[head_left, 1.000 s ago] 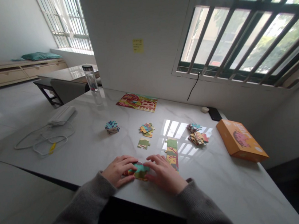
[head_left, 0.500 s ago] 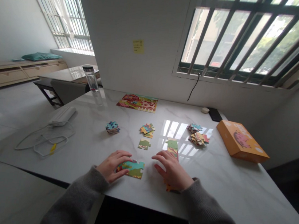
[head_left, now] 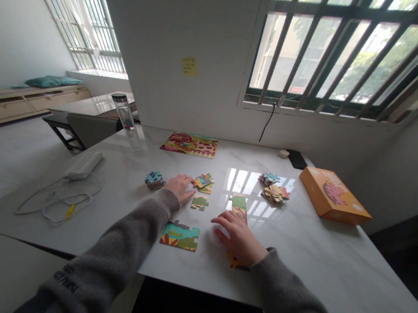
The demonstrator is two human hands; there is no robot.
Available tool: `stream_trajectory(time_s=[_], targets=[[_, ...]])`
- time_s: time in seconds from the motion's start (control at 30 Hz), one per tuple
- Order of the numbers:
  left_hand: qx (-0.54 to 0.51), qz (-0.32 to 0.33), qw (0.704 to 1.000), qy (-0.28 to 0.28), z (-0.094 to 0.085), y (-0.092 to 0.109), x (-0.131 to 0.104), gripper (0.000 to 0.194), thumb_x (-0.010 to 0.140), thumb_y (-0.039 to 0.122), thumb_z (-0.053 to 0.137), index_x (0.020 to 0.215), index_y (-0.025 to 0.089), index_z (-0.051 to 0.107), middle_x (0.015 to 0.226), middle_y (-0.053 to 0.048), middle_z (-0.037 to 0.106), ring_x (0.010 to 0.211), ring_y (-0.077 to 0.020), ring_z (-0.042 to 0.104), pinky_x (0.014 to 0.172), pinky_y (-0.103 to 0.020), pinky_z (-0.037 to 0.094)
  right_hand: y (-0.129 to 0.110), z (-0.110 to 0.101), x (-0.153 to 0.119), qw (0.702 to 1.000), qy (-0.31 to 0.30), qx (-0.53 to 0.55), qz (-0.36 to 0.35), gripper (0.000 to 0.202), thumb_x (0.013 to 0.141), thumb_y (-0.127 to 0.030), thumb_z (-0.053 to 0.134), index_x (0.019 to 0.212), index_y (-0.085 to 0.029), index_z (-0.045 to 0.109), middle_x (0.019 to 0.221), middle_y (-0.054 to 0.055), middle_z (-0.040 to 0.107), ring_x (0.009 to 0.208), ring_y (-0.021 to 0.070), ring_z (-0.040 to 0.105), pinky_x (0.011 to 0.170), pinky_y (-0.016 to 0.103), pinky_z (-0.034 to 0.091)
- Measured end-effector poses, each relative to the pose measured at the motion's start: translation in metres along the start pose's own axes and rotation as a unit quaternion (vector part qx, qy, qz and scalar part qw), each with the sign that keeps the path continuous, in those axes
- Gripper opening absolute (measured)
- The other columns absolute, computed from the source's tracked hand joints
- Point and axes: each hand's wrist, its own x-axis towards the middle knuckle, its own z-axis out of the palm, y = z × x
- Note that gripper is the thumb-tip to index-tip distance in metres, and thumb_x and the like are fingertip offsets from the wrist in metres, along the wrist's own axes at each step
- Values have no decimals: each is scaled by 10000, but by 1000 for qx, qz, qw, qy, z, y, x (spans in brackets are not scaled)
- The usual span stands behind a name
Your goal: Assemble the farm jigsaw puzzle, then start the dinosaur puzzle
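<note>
My left hand (head_left: pixel 180 187) reaches out with fingers extended, its fingertips at the left edge of a small pile of puzzle pieces (head_left: pixel 205 180). A single green-and-cream puzzle piece (head_left: pixel 199 202) lies just in front of that pile. Nearer to me is a joined section of puzzle (head_left: pixel 180 236) in turquoise and green. My right hand (head_left: pixel 239 236) rests with loosely bent, parted fingers over another strip of puzzle pieces (head_left: pixel 239 205). That strip's green end shows beyond the hand and an orange part below it; the middle is covered.
Left of my left hand stands a stack of blue puzzle pieces (head_left: pixel 155 180). Two more piles (head_left: pixel 275 194) sit at right, near an orange box (head_left: pixel 336 196). A finished-looking farm picture (head_left: pixel 191 145), a glass bottle (head_left: pixel 124 112), a phone (head_left: pixel 297 160) and a white cable (head_left: pixel 60 203) lie around.
My left hand has left the turquoise section and moved forward to the small pile, uncovering that section. My right hand stays nearly where it was. The view has shifted slightly.
</note>
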Motion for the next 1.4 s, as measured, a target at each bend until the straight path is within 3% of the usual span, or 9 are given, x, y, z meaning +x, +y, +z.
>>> stream_trajectory(time_s=[0.2, 0.53, 0.7, 0.87, 0.97, 1.07, 1.2, 1.3, 1.4], targets=[[33, -63, 997, -4, 11, 10, 26, 341, 857, 489, 643, 1038, 202, 607, 1092, -103, 633, 1052, -288, 561, 853, -385, 439, 0, 0, 0, 1000, -1, 5, 4, 237, 969, -218, 540, 1191, -224, 621, 1084, 86, 628, 1028, 230, 566, 940, 421, 476], [5, -14, 999, 45, 21, 8, 20, 218, 871, 367, 649, 1012, 203, 627, 1051, -86, 626, 1031, -272, 556, 881, -382, 436, -2, -3, 0, 1000, -7, 11, 7, 245, 969, -221, 542, 1204, -221, 613, 1096, 86, 625, 1034, 230, 557, 942, 413, 472], [-108, 91, 986, 85, 14, 4, 7, 192, 820, 250, 676, 995, 191, 624, 1057, -81, 642, 1031, -252, 578, 963, -392, 457, -1, -3, -1, 1000, 11, 8, 3, 257, 961, -214, 549, 1210, -235, 608, 1093, 83, 627, 1027, 231, 557, 935, 412, 461], [-284, 246, 924, 67, 9, 24, -13, 212, 773, 202, 676, 978, 188, 623, 1048, -78, 657, 1048, -232, 609, 985, -384, 487, 0, -6, 1, 996, 80, 15, 27, 173, 962, -199, 515, 1105, -229, 607, 959, 63, 620, 920, 221, 560, 882, 399, 452], [-334, 269, 902, 45, 6, 41, -22, 198, 744, 169, 672, 938, 181, 637, 1059, -87, 650, 1033, -225, 621, 976, -379, 500, -1, -9, 1, 983, 162, 42, 82, 93, 969, -213, 481, 992, -209, 571, 807, 32, 559, 775, 196, 537, 781, 360, 459], [-359, 276, 891, 11, 2, 52, -28, 174, 726, 157, 678, 894, 179, 638, 1065, -92, 647, 1011, -219, 629, 959, -374, 515, -1, -12, 2, 968, 211, 66, 120, 120, 972, -254, 480, 1055, -205, 552, 871, 51, 556, 796, 202, 547, 761, 355, 475], [-359, 283, 889, -6, 1, 59, -32, 152, 708, 156, 693, 840, 187, 626, 1066, -89, 657, 998, -219, 636, 940, -370, 528, 1, -9, 2, 968, 176, 107, 145, 335, 962, -278, 497, 1290, -209, 503, 1082, 103, 561, 910, 222, 575, 825, 382, 506], [-349, 298, 889, 14, 4, 61, -34, 176, 712, 134, 684, 872, 187, 632, 1115, -92, 654, 1029, -220, 638, 957, -365, 528, 4, -3, 2, 960, 131, 185, 161, 440, 953, -242, 462, 1390, -193, 439, 932, 53, 576, 800, 191, 568, 756, 349, 513], [-315, 299, 897, 80, 11, 62, -32, 167, 783, 121, 632, 934, 191, 644, 1131, -94, 649, 1045, -209, 637, 961, -363, 533, 4, 0, 3, 950, 108, 237, 170, 490, 935, -218, 440, 1423, -179, 429, 802, 5, 539, 697, 166, 518, 677, 317, 488]])
